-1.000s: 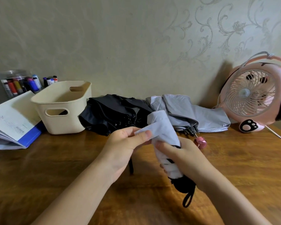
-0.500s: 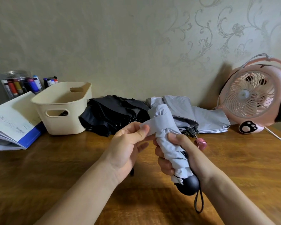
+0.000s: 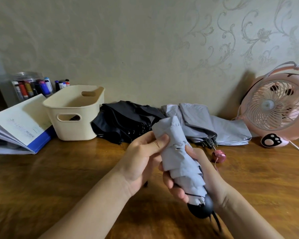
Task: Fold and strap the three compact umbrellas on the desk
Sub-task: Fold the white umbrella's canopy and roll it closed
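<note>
At lower centre, the grey umbrella [image 3: 181, 163] is now wound snug; a second ago its flap stood loose. The right hand [image 3: 209, 171] wraps its lower half and the left hand [image 3: 141, 159] pinches the upper folds. Strapping likely comes next. Behind, the black umbrella [image 3: 128, 121] and the second grey umbrella [image 3: 214, 125] lie loose.

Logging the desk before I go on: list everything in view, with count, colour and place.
held umbrella: one, pale grey, black handle, front centre
black umbrella: one, black, back centre
grey umbrella: one, grey, pink handle, right of black one
basket: one, cream, back left
booklet: one, white and blue, open, far left
markers: several, mixed colours, behind booklet
fan: one, pink, far right
desk: one, brown wood
left grip: one, bare, pinching held umbrella's upper fabric
right grip: one, bare, wrapped round its lower half
</note>
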